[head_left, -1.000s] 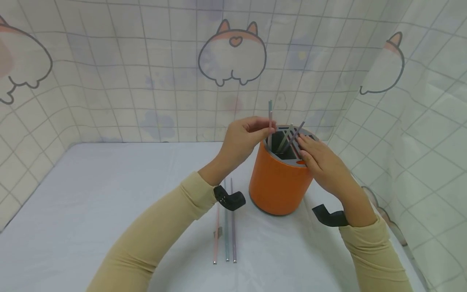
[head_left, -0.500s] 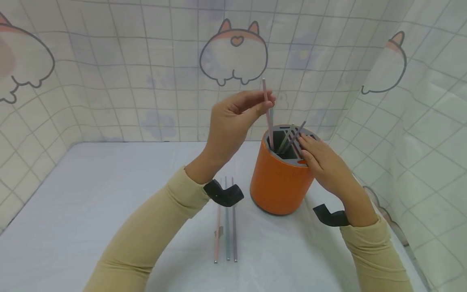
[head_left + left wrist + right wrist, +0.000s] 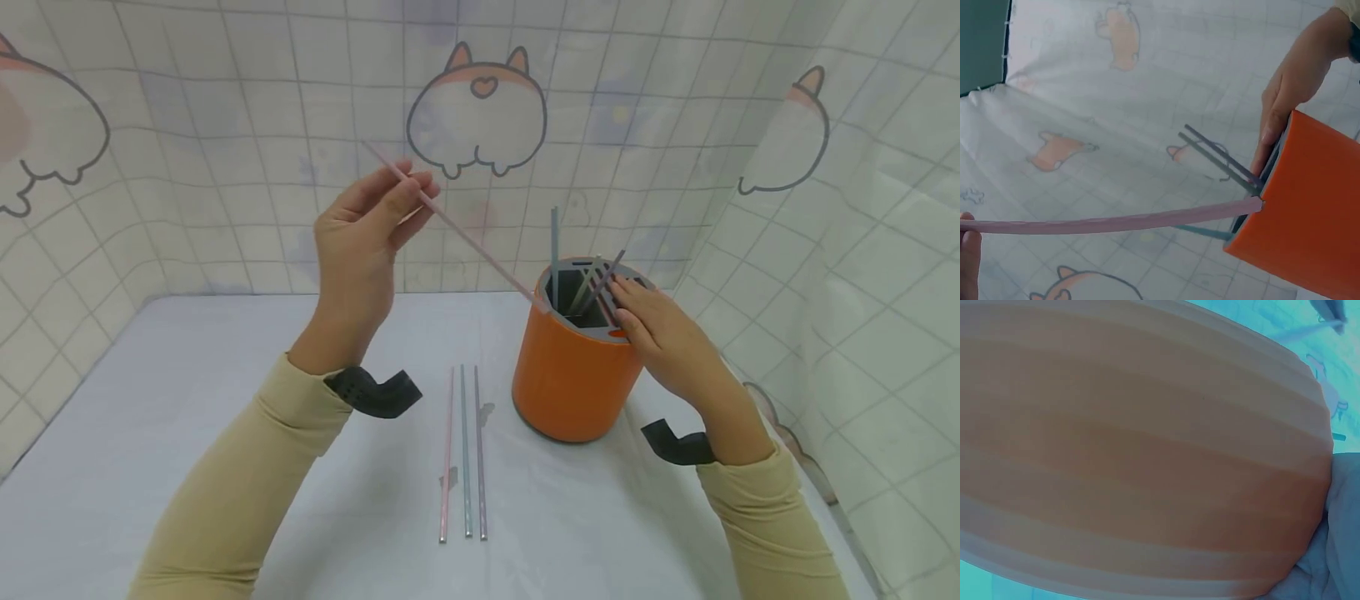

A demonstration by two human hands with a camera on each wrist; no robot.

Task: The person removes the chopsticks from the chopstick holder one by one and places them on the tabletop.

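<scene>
My left hand (image 3: 360, 242) pinches a thin pink stick (image 3: 480, 247) near its upper end, left of an orange round holder (image 3: 577, 383). The stick slants down to the right, its lower end overlapping the holder's near-left rim in the head view. Inside the holder's wide opening, a teal stick (image 3: 554, 250) stands upright and a purple stick (image 3: 609, 273) leans with others. With its fingers laid flat, my right hand (image 3: 667, 342) rests on the right side of the holder's grey slotted top. The holder's orange wall (image 3: 1147, 437) fills most of the right wrist view.
On the white tabletop (image 3: 225, 400), a pink stick (image 3: 446, 475), a teal stick (image 3: 467, 475) and a purple stick (image 3: 481, 475) lie side by side, left of the holder. Behind the table hangs a checked curtain (image 3: 337, 192) printed with cartoon animals.
My left hand has risen from the holder's rim and moved left, drawing the pink stick up and tilting it. The teal stick stays in the holder. My right hand has stayed put.
</scene>
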